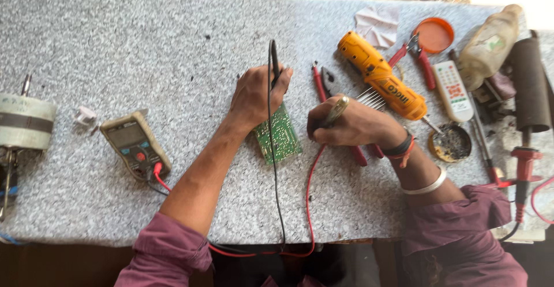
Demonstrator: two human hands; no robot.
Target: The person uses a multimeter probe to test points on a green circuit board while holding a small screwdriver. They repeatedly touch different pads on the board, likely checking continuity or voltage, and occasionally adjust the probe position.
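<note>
A green circuit board (279, 134) lies on the grey speckled bench (173, 50) between my hands. My left hand (257, 93) rests on the board's upper edge and grips a black test probe (273, 62) that points away from me. My right hand (346, 124) is closed on a second probe with a yellowish handle, its tip aimed at the board. A black lead and a red lead (309, 194) run from the hands over the near bench edge. A multimeter (135, 144) lies at the left with a red plug in it.
A yellow cordless screwdriver (382, 76), red-handled pliers (424, 62), an orange lid (434, 34), a white remote (453, 90), a plastic bottle (490, 44), a round tin (450, 142) and a dark cylinder (530, 85) crowd the right. A wound motor part (23, 122) sits far left.
</note>
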